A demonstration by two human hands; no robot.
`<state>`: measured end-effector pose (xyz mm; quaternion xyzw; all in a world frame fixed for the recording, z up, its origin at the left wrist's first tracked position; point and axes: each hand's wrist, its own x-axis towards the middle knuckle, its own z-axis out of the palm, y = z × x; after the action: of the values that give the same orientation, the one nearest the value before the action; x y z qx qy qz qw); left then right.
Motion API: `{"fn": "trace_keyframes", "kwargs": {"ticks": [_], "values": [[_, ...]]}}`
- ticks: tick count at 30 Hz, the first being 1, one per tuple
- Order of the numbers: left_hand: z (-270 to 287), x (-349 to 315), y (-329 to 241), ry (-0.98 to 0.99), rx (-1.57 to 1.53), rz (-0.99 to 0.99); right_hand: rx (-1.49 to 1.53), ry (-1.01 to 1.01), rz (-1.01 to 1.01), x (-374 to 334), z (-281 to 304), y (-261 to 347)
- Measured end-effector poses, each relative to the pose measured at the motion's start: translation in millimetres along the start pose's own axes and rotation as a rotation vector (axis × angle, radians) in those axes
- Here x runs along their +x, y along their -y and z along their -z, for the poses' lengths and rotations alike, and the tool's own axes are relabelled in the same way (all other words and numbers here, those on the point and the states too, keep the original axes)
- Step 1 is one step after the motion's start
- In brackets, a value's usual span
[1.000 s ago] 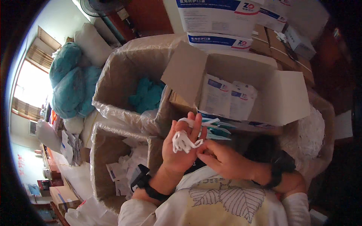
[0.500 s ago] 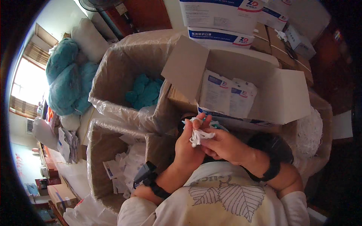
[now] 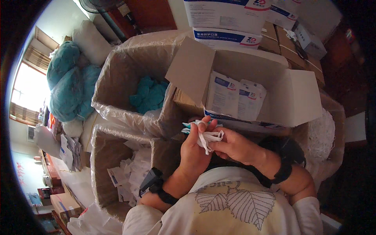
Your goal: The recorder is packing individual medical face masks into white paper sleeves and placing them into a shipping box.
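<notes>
In front of my chest, both hands meet around a folded bundle with white looped straps (image 3: 210, 137). Teal and white edges (image 3: 188, 126) of it, which look like a face mask, stick out beyond the fingers on the left. My left hand (image 3: 194, 147) is closed on the bundle, with the thumb upright and fingertips curled over the straps. From the right, my right hand (image 3: 238, 145) pinches the strap loops between thumb and fingers. Much of the bundle is hidden by the hands.
An open carton (image 3: 301, 102) with white packets (image 3: 223, 96) stands just beyond my hands. To the left, plastic-lined boxes hold teal pieces (image 3: 149, 96) and white wrappers (image 3: 131, 172). A heap of white strings (image 3: 322, 135) lies at the right. Closed cartons (image 3: 227, 37) are stacked behind.
The white straps, bunched up before, now show as longer loops in my right fingers. More of the teal and white edge shows at the left. Both hands stay in nearly the same place.
</notes>
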<state>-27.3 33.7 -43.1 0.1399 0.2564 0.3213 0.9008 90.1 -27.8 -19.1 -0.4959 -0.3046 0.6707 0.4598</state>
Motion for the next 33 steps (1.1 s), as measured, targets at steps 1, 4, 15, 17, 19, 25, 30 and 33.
{"fn": "trace_keyframes", "kwargs": {"ticks": [1, 4, 15, 17, 19, 25, 30, 33], "values": [[0.5, -0.3, 0.0, 0.015, 0.042, -0.002, -0.037, -0.011, 0.017, 0.0, 0.3, 0.4], [2.0, -1.1, 1.9, 0.058, 0.186, -0.039, -0.069, -0.056, -0.019, 5.2, -4.0, -0.9], [12.4, 0.7, 7.7, 0.206, 0.776, -0.419, 0.048, 0.078, -0.102, 4.9, 5.2, -20.8], [11.1, -4.5, 11.3, 0.187, 0.713, -0.404, 0.058, 0.104, -0.103, 7.1, 5.8, -26.6], [15.3, -5.1, 13.5, 0.182, 0.786, -0.451, 0.069, 0.124, -0.056, 13.8, 8.0, -48.9], [22.4, -3.6, 18.6, 0.143, 0.846, -0.539, 0.296, 0.171, -0.072, 5.2, -1.0, -33.7], [12.7, -11.5, 15.0, 0.154, 0.921, -0.399, 0.069, 0.219, -0.068, -1.8, 4.3, -36.1], [18.6, -7.4, 14.5, 0.111, 0.775, -0.258, -0.026, 0.143, 0.007, -5.7, -0.7, -27.5]]}}
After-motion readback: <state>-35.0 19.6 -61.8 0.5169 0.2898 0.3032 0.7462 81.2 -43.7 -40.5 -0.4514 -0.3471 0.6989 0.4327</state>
